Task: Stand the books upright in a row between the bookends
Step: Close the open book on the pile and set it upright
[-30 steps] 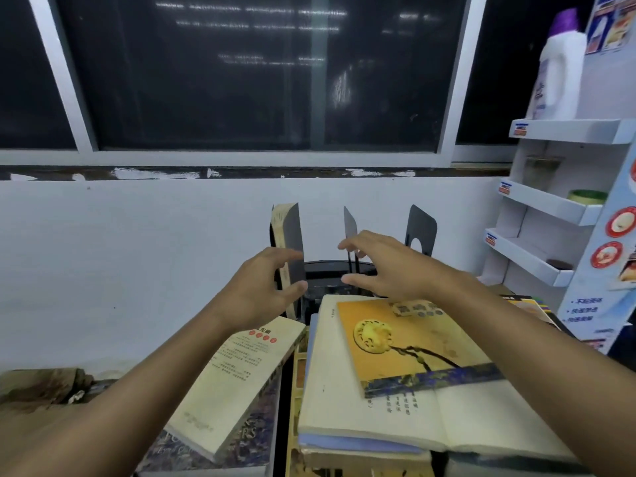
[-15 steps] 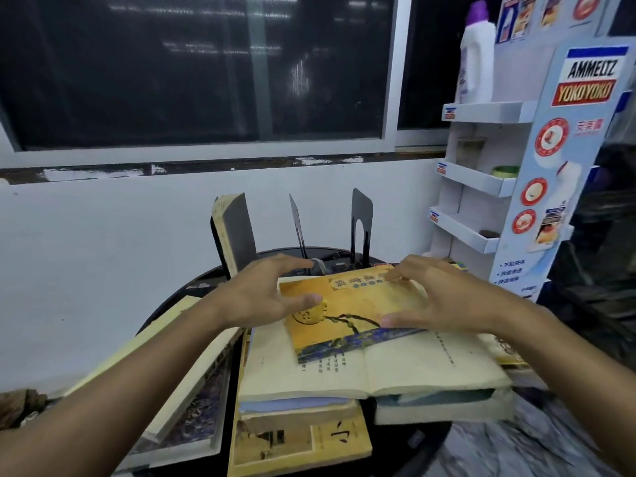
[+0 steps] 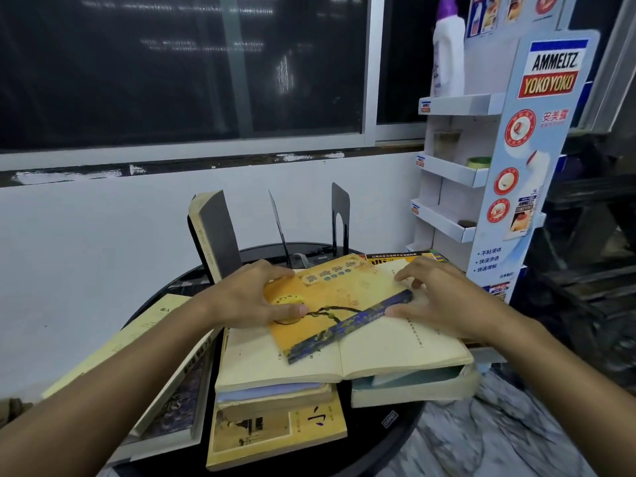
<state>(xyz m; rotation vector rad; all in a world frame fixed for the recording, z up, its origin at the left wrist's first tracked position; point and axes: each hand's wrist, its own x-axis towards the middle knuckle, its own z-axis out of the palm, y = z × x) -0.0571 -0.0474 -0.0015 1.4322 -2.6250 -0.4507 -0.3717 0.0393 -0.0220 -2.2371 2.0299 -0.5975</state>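
On the round black table (image 3: 378, 438) in front of me, an orange book (image 3: 344, 297) lies flat near the centre, on top of an open book (image 3: 395, 349) that rests on a pile of others. My left hand (image 3: 254, 297) grasps the orange book's 9 o'clock edge, thumb on the cover and fingers curled over its far side. My right hand (image 3: 444, 297) holds its 3 o'clock edge between fingertips and thumb. At 11 o'clock a grey book (image 3: 216, 232) stands upright. Behind the orange book, a thin bookend (image 3: 277, 222) stands at 12 o'clock and an arched bookend (image 3: 340, 208) at 1 o'clock.
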